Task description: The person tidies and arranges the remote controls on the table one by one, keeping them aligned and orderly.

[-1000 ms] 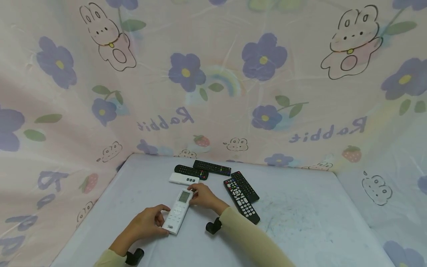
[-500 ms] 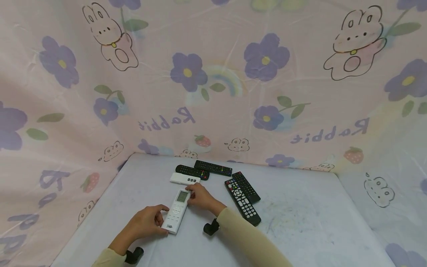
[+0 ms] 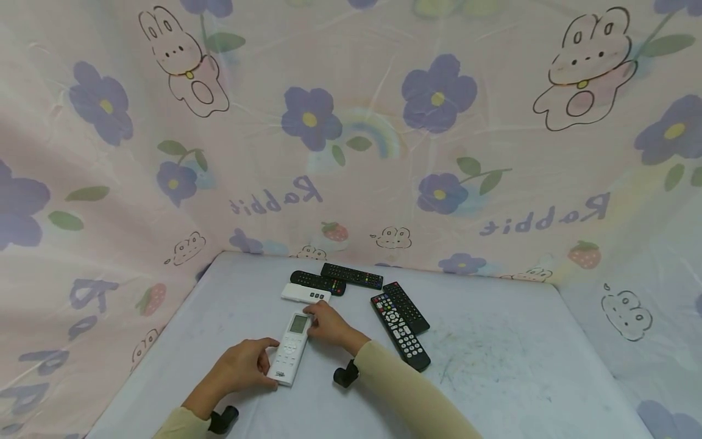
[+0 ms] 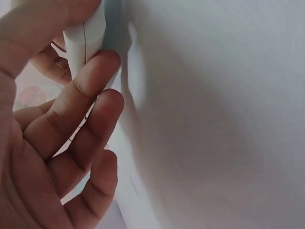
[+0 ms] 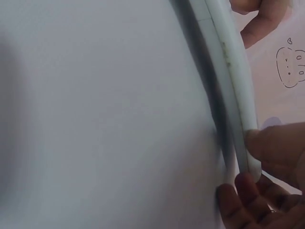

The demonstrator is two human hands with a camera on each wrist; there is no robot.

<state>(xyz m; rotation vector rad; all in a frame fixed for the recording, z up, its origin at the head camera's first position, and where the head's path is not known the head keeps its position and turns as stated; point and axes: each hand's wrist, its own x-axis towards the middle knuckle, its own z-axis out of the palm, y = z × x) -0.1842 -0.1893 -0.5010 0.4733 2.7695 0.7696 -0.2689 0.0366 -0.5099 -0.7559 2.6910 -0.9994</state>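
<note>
Since 1 second ago, the far end of the white remote [image 3: 289, 356] has swung slightly left, and the right hand [image 3: 331, 325] has moved with it. Set against the other remotes, its near end and the left hand [image 3: 241, 366] seem to have kept their place.

We see both hands holding this remote: the left hand pinches its near left corner between thumb and fingers, while the right hand grips the far right corner with thumb and fingertips. It lies face up on the left part of the bench [image 3: 493, 378], towards the near side. We cannot tell whether it sits flat or is raised a touch.

We judge this to be a fine change of angle, pivoting about the near end, rather than a carry.

Just beyond the far end is a smaller white remote [image 3: 303, 294], with a rounded black remote [image 3: 317, 282] behind it and a long black remote [image 3: 352, 276] farther still. To the right, 2 more black remotes [image 3: 400, 332] slant side by side, near the right sleeve [image 3: 411, 387].
</note>
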